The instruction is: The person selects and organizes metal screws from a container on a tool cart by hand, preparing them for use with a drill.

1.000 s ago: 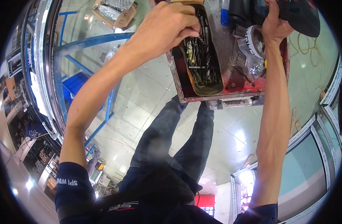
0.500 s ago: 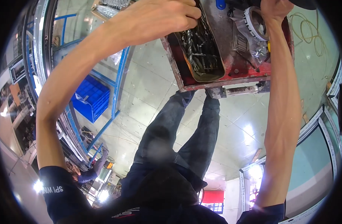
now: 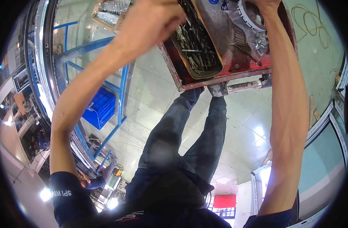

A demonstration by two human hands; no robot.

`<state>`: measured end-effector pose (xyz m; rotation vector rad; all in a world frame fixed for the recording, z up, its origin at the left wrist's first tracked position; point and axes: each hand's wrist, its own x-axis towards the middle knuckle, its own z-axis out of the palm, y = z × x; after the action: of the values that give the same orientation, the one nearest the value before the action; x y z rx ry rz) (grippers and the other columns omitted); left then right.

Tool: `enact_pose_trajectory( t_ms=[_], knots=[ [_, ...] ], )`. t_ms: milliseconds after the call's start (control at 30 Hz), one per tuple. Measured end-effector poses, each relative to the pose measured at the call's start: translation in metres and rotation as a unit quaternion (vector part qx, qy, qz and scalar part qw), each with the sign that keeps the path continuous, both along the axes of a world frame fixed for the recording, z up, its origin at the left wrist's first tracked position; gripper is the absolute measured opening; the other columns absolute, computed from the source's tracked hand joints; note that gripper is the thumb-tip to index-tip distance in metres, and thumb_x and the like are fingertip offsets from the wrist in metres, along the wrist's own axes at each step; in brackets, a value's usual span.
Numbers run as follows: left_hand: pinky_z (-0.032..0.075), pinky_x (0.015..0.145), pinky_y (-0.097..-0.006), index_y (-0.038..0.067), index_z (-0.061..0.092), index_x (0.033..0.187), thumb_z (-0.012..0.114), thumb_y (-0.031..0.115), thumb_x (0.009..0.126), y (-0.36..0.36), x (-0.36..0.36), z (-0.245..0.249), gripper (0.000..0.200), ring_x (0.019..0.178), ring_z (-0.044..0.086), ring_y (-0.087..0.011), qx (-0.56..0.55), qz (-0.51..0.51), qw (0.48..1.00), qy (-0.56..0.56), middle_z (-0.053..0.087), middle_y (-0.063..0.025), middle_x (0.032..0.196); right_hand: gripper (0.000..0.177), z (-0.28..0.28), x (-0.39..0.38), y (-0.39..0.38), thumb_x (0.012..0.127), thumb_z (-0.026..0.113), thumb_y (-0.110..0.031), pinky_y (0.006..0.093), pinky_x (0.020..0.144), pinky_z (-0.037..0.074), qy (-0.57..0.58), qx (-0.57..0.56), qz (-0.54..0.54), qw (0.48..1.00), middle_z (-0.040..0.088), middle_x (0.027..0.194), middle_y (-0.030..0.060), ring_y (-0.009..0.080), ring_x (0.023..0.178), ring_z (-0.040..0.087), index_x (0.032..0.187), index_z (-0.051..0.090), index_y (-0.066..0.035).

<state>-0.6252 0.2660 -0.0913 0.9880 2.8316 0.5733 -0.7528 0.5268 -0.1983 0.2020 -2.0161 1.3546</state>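
My left hand (image 3: pixel 155 22) is over the left edge of a long, narrow bin (image 3: pixel 212 74) filled with metal drill bits (image 3: pixel 197 45). Its fingers are curled together and blurred; whatever they may hold cannot be made out. The bin rests in the corner of a worn red metal cart (image 3: pixel 244 66). At the top edge, my right hand (image 3: pixel 267 3) is partly cut off and its fingertips are out of sight. Beside it lies a white roll with black lettering (image 3: pixel 244 16), close to a clear plastic bag (image 3: pixel 259 43).
A blue crate (image 3: pixel 100 110) stands on the floor at the left, by a blue metal frame (image 3: pixel 122 91). Framed panels (image 3: pixel 322 152) lean at the right. A coiled hose (image 3: pixel 313 22) lies at upper right. Another person (image 3: pixel 100 180) is at lower left.
My left hand has pulled back leftward from over the bin, uncovering more of the drill bits. My right hand has shifted slightly left and up. The view has moved a little.
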Motion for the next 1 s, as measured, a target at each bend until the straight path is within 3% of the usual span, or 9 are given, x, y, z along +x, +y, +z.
enact_pose_trajectory(
  t_ms=[67, 167, 433, 467, 600, 700, 733, 833, 1000],
  knots=[
    [0.052, 0.085, -0.0392, 0.007, 0.077, 0.102, 0.073, 0.014, 0.091, -0.019, -0.010, 0.006, 0.013, 0.094, 0.068, -0.0261, -0.116, 0.106, 0.987, -0.034, 0.071, -0.0071, 0.096, 0.029, 0.001, 0.002, 0.001, 0.091, 0.077, -0.022, 0.0364, 0.060, 0.048, -0.012, 0.028, -0.011, 0.999, 0.070, 0.071, 0.0139, 0.0232, 0.064, 0.067, 0.084, 0.071, 0.005],
    [0.050, 0.080, -0.0416, 0.000, 0.074, 0.091, 0.077, 0.010, 0.083, -0.015, -0.014, 0.027, 0.014, 0.089, 0.065, -0.0278, -0.056, 0.154, 0.982, -0.095, 0.068, -0.0107, 0.093, 0.032, 0.001, 0.002, 0.002, 0.092, 0.077, -0.024, 0.0370, 0.058, 0.047, 0.007, 0.046, -0.014, 0.999, 0.069, 0.069, 0.0154, 0.0242, 0.062, 0.067, 0.081, 0.070, 0.006],
    [0.045, 0.090, -0.0415, 0.004, 0.074, 0.107, 0.072, 0.001, 0.081, 0.005, -0.016, 0.019, 0.026, 0.101, 0.060, -0.0286, -0.125, 0.019, 0.982, 0.139, 0.064, -0.0103, 0.103, 0.033, 0.000, 0.000, 0.001, 0.092, 0.077, -0.026, 0.0373, 0.062, 0.049, -0.015, 0.042, -0.029, 0.999, 0.071, 0.073, 0.0153, 0.0244, 0.067, 0.068, 0.085, 0.071, 0.005],
    [0.043, 0.092, -0.0395, 0.006, 0.073, 0.107, 0.073, 0.003, 0.078, 0.003, -0.016, 0.012, 0.029, 0.103, 0.059, -0.0263, -0.108, -0.037, 0.991, 0.064, 0.062, -0.0091, 0.106, 0.032, -0.002, 0.000, 0.002, 0.092, 0.077, -0.026, 0.0373, 0.063, 0.049, -0.004, 0.036, -0.033, 0.999, 0.071, 0.074, 0.0152, 0.0241, 0.068, 0.069, 0.086, 0.071, 0.005],
    [0.039, 0.102, -0.0461, 0.005, 0.073, 0.106, 0.077, 0.013, 0.078, 0.007, -0.010, 0.000, 0.029, 0.108, 0.058, -0.0256, -0.060, -0.135, 0.989, 0.000, 0.063, -0.0092, 0.113, 0.030, 0.002, 0.002, 0.000, 0.092, 0.077, -0.025, 0.0367, 0.065, 0.050, -0.033, 0.009, -0.008, 0.999, 0.073, 0.078, 0.0137, 0.0223, 0.070, 0.069, 0.089, 0.073, 0.004],
    [0.042, 0.106, -0.0437, 0.011, 0.074, 0.117, 0.066, 0.030, 0.097, -0.003, -0.007, -0.009, 0.029, 0.117, 0.061, -0.0267, -0.138, -0.163, 0.967, 0.140, 0.073, -0.0067, 0.110, 0.028, 0.003, 0.003, 0.003, 0.092, 0.077, -0.025, 0.0362, 0.066, 0.050, -0.038, 0.002, -0.006, 0.999, 0.074, 0.079, 0.0124, 0.0215, 0.071, 0.068, 0.090, 0.073, 0.003],
    [0.025, 0.118, -0.0502, 0.012, 0.068, 0.130, 0.058, 0.042, 0.101, -0.009, 0.000, -0.018, 0.043, 0.132, 0.050, -0.0262, -0.179, -0.156, 0.969, 0.073, 0.071, -0.0051, 0.124, 0.028, 0.001, 0.002, 0.003, 0.092, 0.077, -0.025, 0.0361, 0.066, 0.050, -0.042, 0.003, -0.010, 0.999, 0.074, 0.079, 0.0120, 0.0214, 0.071, 0.068, 0.091, 0.073, 0.003],
    [0.025, 0.117, -0.0520, 0.012, 0.066, 0.131, 0.058, 0.044, 0.101, -0.011, 0.008, -0.029, 0.044, 0.130, 0.050, -0.0266, -0.175, -0.137, 0.973, 0.064, 0.068, -0.0044, 0.126, 0.027, 0.000, -0.001, 0.000, 0.092, 0.077, -0.024, 0.0356, 0.066, 0.051, -0.016, -0.013, -0.005, 1.000, 0.074, 0.079, 0.0120, 0.0215, 0.071, 0.068, 0.091, 0.073, 0.003],
    [0.029, 0.110, -0.0578, 0.004, 0.073, 0.108, 0.076, 0.017, 0.081, -0.008, -0.009, -0.013, 0.029, 0.119, 0.053, -0.0296, -0.104, -0.162, 0.981, -0.010, 0.065, -0.0097, 0.117, 0.026, -0.002, 0.000, 0.003, 0.092, 0.077, -0.023, 0.0356, 0.066, 0.051, -0.022, 0.004, -0.012, 1.000, 0.074, 0.079, 0.0125, 0.0220, 0.071, 0.069, 0.090, 0.073, 0.003]
  ],
)
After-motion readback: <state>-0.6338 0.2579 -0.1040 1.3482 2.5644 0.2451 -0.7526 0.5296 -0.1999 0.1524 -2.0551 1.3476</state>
